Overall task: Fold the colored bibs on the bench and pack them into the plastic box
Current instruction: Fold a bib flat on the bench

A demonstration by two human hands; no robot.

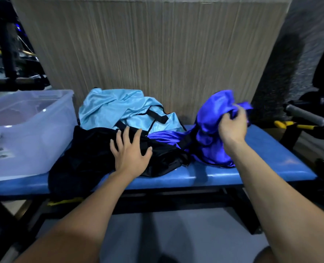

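Head view: three bibs lie bunched on the blue surface and one clear plastic box stands at its left end. The black bib is nearest the box, the light blue bib lies behind it against the wall, and the purple bib is to the right. The left hand rests flat on the black bib, its fingers spread wide. The right hand holds a raised bunch of the purple bib, its fingers curled tightly into the cloth.
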